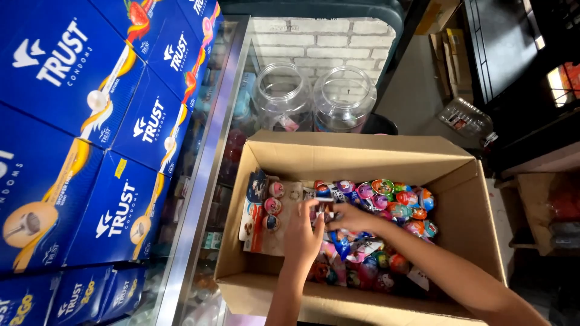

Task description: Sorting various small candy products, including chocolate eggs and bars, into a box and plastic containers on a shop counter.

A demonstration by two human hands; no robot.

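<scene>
Hands meet over the middle of the carton (459,199). Our left hand (304,232) curls round a small wrapped egg (324,202), pinched at the fingertips; our right hand (353,220) reaches in from the right and touches the same piece, fingers bent, though we cannot tell whether it grips.

Right of the hands and beyond them lies a heap of eggs (396,202) in bright foil, loose and unsorted; more lie beneath our right forearm. Left of the left hand sits a card tray (269,211), three eggs standing in its cups, other cups bare.

Judgement: work is early. A few eggs are seated, most of the heap waits.

Beyond the carton stand two clear jars (314,96). Far left of the hands, stacked blue boxes (90,121).
</scene>
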